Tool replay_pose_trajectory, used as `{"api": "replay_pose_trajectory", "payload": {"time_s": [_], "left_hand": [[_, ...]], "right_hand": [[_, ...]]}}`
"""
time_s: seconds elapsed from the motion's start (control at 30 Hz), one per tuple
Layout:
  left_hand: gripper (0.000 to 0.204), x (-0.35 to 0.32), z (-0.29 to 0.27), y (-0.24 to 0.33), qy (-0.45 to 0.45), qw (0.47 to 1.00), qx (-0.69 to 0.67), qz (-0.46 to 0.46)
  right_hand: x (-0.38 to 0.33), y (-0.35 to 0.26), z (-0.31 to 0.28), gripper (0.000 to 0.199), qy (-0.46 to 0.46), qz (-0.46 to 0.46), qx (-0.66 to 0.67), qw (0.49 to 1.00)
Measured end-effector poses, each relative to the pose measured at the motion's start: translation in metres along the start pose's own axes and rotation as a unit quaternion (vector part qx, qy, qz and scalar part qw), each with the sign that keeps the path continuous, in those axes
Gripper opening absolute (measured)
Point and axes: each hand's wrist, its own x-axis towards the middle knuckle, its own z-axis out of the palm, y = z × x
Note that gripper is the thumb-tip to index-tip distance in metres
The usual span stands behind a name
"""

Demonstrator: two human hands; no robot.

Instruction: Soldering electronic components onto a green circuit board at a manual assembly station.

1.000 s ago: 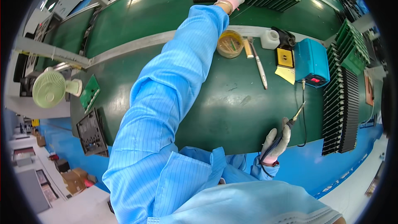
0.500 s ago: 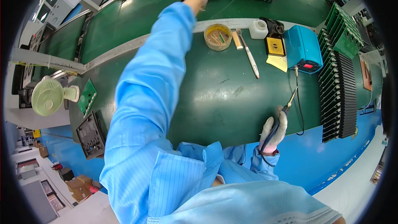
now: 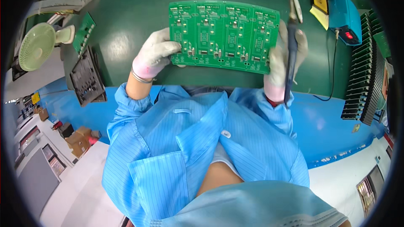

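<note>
A green circuit board [image 3: 225, 35], with four like sections of small parts, is held up over the near part of the table. My left hand [image 3: 153, 54], in a white glove, grips its left edge with thumb and fingers. The board's right edge is pinched by my gloved right hand [image 3: 277, 67]. That same hand also keeps a soldering iron [image 3: 290, 54] with a dark blue handle, standing nearly upright beside the board. The iron's tip is hard to make out against the brush [image 3: 298, 8] behind it.
On the right stand a blue soldering station [image 3: 346, 19], a yellow sponge holder [image 3: 320, 2] and a black rack [image 3: 362, 73] of boards. At left are a green fan [image 3: 38, 46], another circuit board [image 3: 84, 33] and a black tray [image 3: 88, 77] at the green table's [image 3: 120, 42] edge.
My left hand has come back from the far side near the upright boards and now holds a circuit board. My right hand has taken the board's other edge, keeping the iron. The view has shifted.
</note>
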Motion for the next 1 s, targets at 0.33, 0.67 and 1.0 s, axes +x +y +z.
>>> {"api": "replay_pose_trajectory", "payload": {"time_s": [0.33, 0.67, 1.0], "left_hand": [[0.046, 0.087, -0.067, 0.023, 0.223, 0.576, 0.716, 0.325], [0.014, 0.139, -0.079, 0.044, 0.104, 0.616, 0.687, 0.371], [0.019, 0.025, 0.053, -0.04, 0.128, 0.769, 0.563, 0.275]], "right_hand": [[-0.032, 0.026, 0.007, 0.058, -0.022, 0.031, -0.14, 0.989], [-0.022, 0.03, 0.008, 0.045, -0.023, -0.156, -0.48, 0.863], [-0.029, 0.049, 0.028, 0.056, -0.115, -0.239, -0.145, 0.953]]}}
